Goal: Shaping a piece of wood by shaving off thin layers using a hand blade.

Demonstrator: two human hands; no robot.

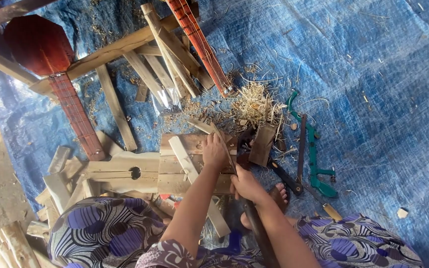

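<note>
My left hand [214, 151] presses a thin pale wood strip [209, 128] down onto a block of joined planks [175, 173]. My right hand [247, 184] grips the dark handle of a long blade [227, 149]. The blade runs up along the strip beside my left fingers. A slanted light slat [187, 161] lies across the block under my left wrist. A pile of pale shavings [256, 106] sits just beyond the block.
Blue tarp [373, 74] covers the ground. A green-framed saw [314, 149] and a dark-handled tool [286, 177] lie right of the block. Wooden slats [160, 64], two red stringed necks [75, 114] and offcuts [58, 183] lie at left. My foot [279, 191] rests below.
</note>
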